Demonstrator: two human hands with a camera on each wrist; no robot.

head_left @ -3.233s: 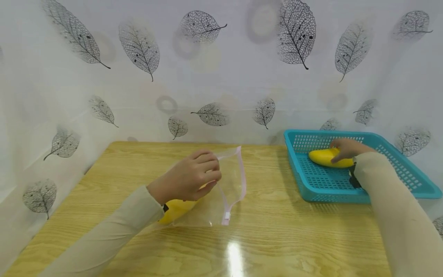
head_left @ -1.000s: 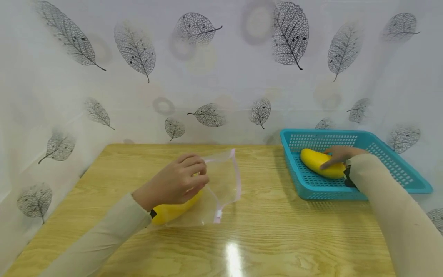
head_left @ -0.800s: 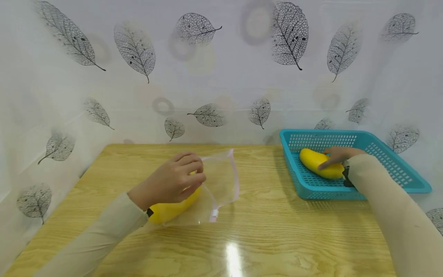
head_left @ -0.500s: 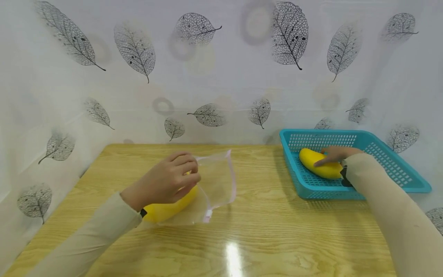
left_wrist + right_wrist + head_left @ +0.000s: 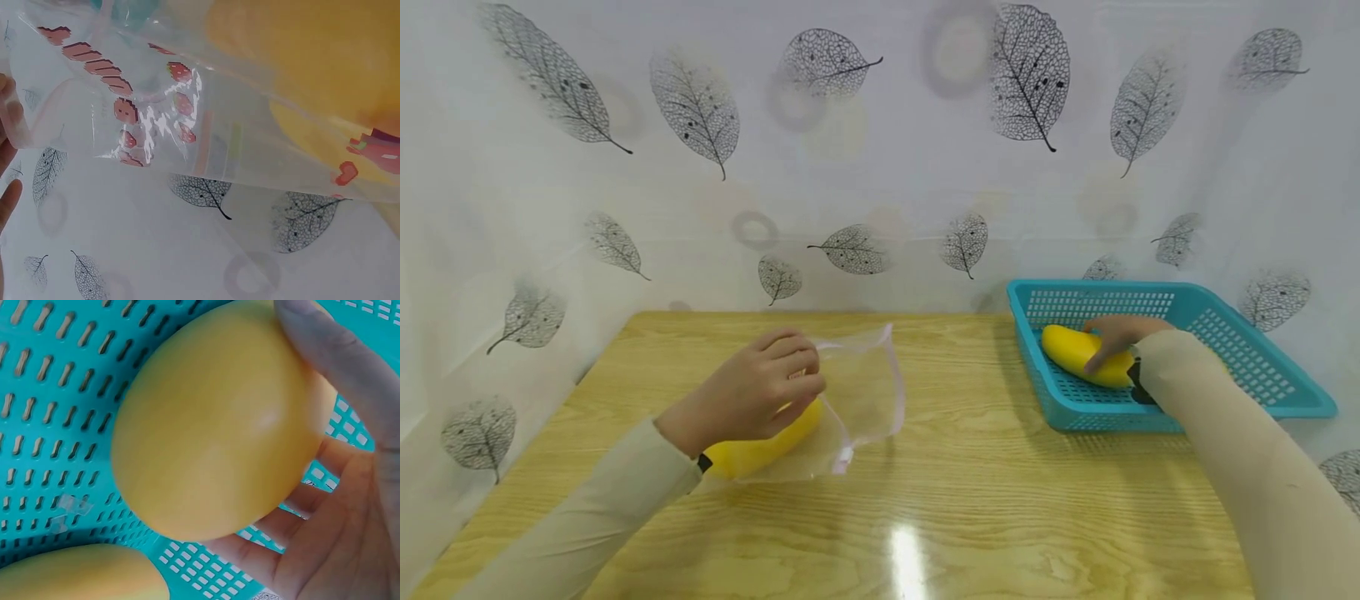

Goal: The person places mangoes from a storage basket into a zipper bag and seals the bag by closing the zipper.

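My left hand (image 5: 752,387) pinches the upper edge of a clear zip bag (image 5: 861,392) with a pink rim and a white slider. Red strawberry prints show on the bag (image 5: 181,103) in the left wrist view. Inside it lies a smooth yellow mango (image 5: 767,454), partly hidden under the hand. At the right, my right hand (image 5: 1123,333) grips another yellow mango (image 5: 1071,350) in the blue basket (image 5: 1105,422). The right wrist view has the thumb on one side of this mango (image 5: 219,425) and the fingers curled round the other.
One more yellow fruit (image 5: 87,575) lies in the basket beside the gripped one, mostly hidden by the right sleeve in the head view. Basket and bag share a wood-grain table (image 5: 985,508). A leaf-print curtain (image 5: 880,167) hangs behind.
My left hand has drawn the bag leftward with the mango inside it. In the basket, the right hand and its mango have shifted a little left, and that mango has turned at a slant.
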